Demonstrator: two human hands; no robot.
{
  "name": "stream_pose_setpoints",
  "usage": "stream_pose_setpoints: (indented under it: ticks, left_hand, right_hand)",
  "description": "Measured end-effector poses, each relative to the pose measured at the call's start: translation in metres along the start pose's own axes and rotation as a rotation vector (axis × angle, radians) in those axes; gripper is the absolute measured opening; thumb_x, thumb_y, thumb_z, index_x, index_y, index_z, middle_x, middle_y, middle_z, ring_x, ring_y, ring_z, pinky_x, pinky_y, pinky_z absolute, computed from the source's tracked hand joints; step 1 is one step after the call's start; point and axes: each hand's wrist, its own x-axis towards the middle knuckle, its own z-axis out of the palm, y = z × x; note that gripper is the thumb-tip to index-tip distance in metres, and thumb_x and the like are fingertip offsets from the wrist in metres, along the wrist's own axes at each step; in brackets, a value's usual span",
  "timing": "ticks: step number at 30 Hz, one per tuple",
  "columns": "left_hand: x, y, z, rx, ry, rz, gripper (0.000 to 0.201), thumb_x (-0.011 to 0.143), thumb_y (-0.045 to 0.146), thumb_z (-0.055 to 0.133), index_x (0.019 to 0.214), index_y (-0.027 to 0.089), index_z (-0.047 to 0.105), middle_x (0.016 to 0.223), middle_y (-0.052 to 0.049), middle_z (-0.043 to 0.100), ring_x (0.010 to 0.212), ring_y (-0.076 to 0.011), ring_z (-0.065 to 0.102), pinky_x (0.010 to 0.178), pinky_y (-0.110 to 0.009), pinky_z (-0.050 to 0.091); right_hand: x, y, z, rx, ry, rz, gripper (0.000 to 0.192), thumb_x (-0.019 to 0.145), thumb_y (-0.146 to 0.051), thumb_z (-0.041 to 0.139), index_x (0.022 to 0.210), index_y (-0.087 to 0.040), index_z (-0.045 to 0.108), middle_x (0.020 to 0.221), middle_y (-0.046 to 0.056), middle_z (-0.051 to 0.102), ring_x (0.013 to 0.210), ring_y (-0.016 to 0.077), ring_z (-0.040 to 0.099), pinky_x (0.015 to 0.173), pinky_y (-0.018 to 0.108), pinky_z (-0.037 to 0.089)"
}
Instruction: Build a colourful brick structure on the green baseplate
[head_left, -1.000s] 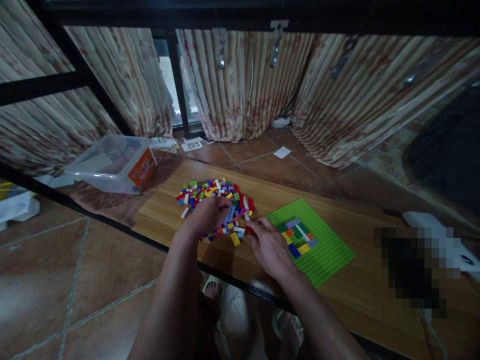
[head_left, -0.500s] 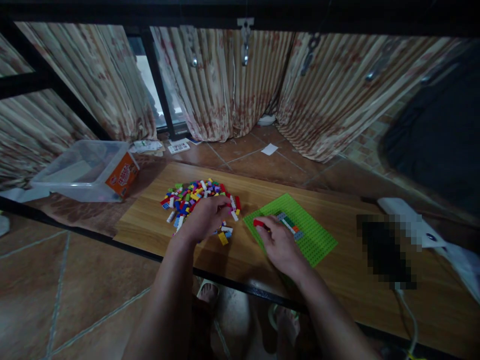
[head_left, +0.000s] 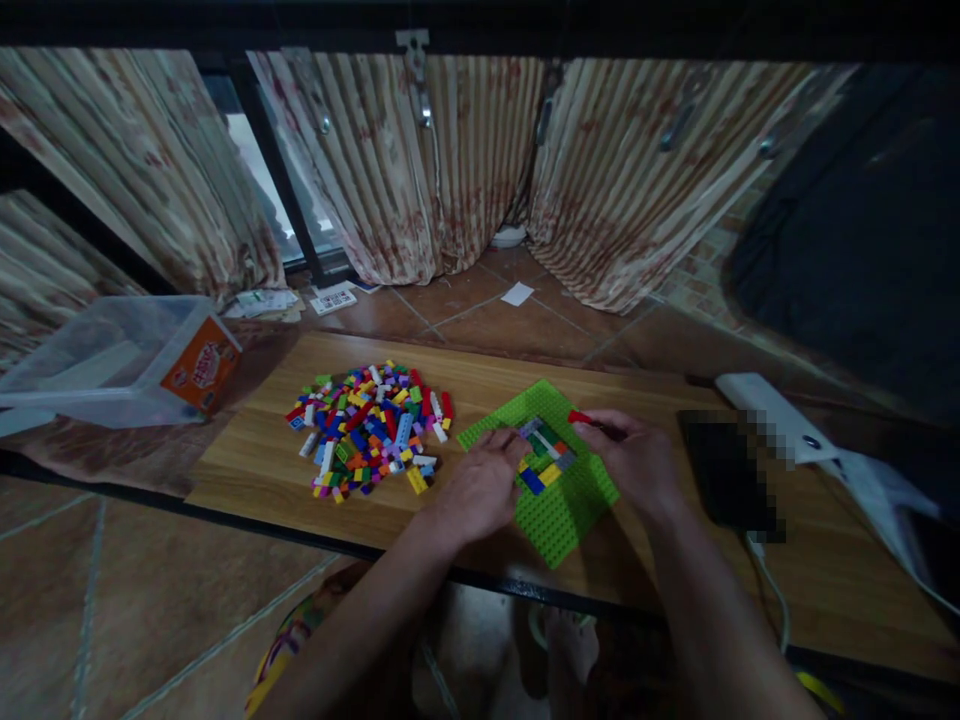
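- The bench (head_left: pixel 300 470) is low and wooden; it carries everything close to the person, so both hands reach the work without stretching.
- The tub (head_left: pixel 112 360), clear plastic with an orange label, stands off the bench on the left, well apart from the hands; it looks empty, though its inside is not fully clear.
- The plate (head_left: pixel 570 500) is green and studded; it lies flat just in front of the person, between the two hands, so bricks can be pressed down on it.
- The pile (head_left: pixel 371 425) of loose coloured bricks lies just left of the plate, near enough for picking.
- The left hand (head_left: pixel 472 495) rests on the near-left edge of the plate; its fingers (head_left: pixel 501 443) are curled loosely and touch the build, probably to steady it; I cannot tell if they hold a brick.
- The right hand (head_left: pixel 637 460) is at the far-right side of the plate; its fingers are closed in a pinch on the brick.
- The build (head_left: pixel 546 455) is a small flat patch of mixed colours near the middle of the plate.
- The brick (head_left: pixel 579 417) is red and small; it sticks out from the fingertips toward the left, just beyond the build and not yet pressed on.
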Motion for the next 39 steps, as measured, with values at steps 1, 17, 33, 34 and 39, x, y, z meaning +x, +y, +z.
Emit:
stream_pose_setpoints:
  ticks: [1, 17, 33, 34, 39]
  left_hand:
    - [0.002, 0.001, 0.001, 0.013, -0.003, -0.013, 0.042, 0.077, 0.010, 0.056, 0.118, 0.018, 0.052, 0.127, -0.009, 0.054, 0.123, -0.0242, 0.046, 0.108, -0.039, 0.039]
    - [0.016, 0.015, 0.022, 0.039, 0.084, -0.171, 0.040, 0.079, 0.022, 0.063, 0.116, 0.017, 0.049, 0.117, -0.010, 0.058, 0.112, -0.0260, 0.052, 0.101, -0.040, 0.042]
    - [0.011, 0.034, 0.031, 0.053, -0.028, -0.225, 0.031, 0.086, 0.032, 0.057, 0.112, 0.016, 0.052, 0.112, -0.010, 0.061, 0.104, -0.0238, 0.058, 0.090, -0.033, 0.046]
    - [0.011, 0.034, 0.030, 0.057, -0.030, -0.227, 0.030, 0.086, 0.032, 0.057, 0.111, 0.017, 0.052, 0.112, -0.010, 0.061, 0.104, -0.0232, 0.058, 0.090, -0.032, 0.046]
    - [0.010, 0.034, 0.029, 0.078, -0.041, -0.222, 0.026, 0.087, 0.030, 0.055, 0.110, 0.018, 0.053, 0.113, -0.008, 0.061, 0.103, -0.0209, 0.059, 0.089, -0.030, 0.045]
  right_hand:
    - [-0.001, -0.001, -0.002, 0.002, -0.001, 0.010, 0.029, 0.070, -0.040, 0.069, 0.088, -0.017, 0.073, 0.083, 0.007, 0.074, 0.074, 0.0205, 0.066, 0.071, 0.035, 0.051]
    - [-0.004, 0.008, -0.016, 0.035, -0.074, -0.001, 0.025, 0.074, -0.031, 0.063, 0.092, -0.019, 0.074, 0.095, 0.006, 0.075, 0.087, 0.0206, 0.068, 0.081, 0.036, 0.051]
    - [0.003, 0.016, -0.033, -0.227, -0.320, -0.059, 0.021, 0.078, -0.025, 0.055, 0.085, -0.022, 0.075, 0.088, 0.003, 0.076, 0.084, 0.0205, 0.068, 0.082, 0.035, 0.050]
    - [0.003, 0.015, -0.034, -0.228, -0.348, -0.069, 0.021, 0.078, -0.024, 0.055, 0.085, -0.022, 0.075, 0.089, 0.003, 0.076, 0.084, 0.0203, 0.068, 0.082, 0.035, 0.049]
    - [0.001, 0.010, -0.033, -0.213, -0.430, -0.059, 0.020, 0.077, -0.028, 0.058, 0.086, -0.020, 0.074, 0.088, 0.003, 0.075, 0.083, 0.0198, 0.067, 0.077, 0.032, 0.049]
